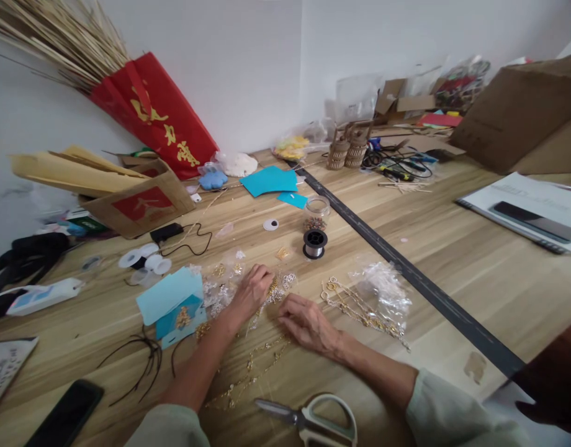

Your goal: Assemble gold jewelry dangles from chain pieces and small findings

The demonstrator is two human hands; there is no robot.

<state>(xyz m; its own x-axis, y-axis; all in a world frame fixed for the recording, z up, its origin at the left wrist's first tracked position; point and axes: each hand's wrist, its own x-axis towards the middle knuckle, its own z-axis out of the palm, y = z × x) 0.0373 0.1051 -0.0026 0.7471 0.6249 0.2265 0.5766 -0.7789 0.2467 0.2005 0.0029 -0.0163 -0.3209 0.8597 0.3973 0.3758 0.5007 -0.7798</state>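
Note:
My left hand (254, 290) reaches over a pile of silver and gold beads and charms (274, 293), fingers curled together at its edge. Whatever they pinch is too small to tell. Close beside it, my right hand (308, 321) rests low over the table with its fingers closed; what they hold, if anything, is hidden. A thin gold beaded chain (252, 372) trails on the wood below both hands. Small clear bags of silver charms (218, 298) lie left of my left hand. Beaded gold and silver chains (360, 310) lie to the right of my right hand.
Scissors (297, 416) lie at the near edge. A black wire spool (314, 244) and a bead jar (317, 214) stand ahead. A dark strip (397, 257) crosses the table. Blue cards (171, 295) and a phone (66, 413) are left, a cardboard box (518, 115) far right.

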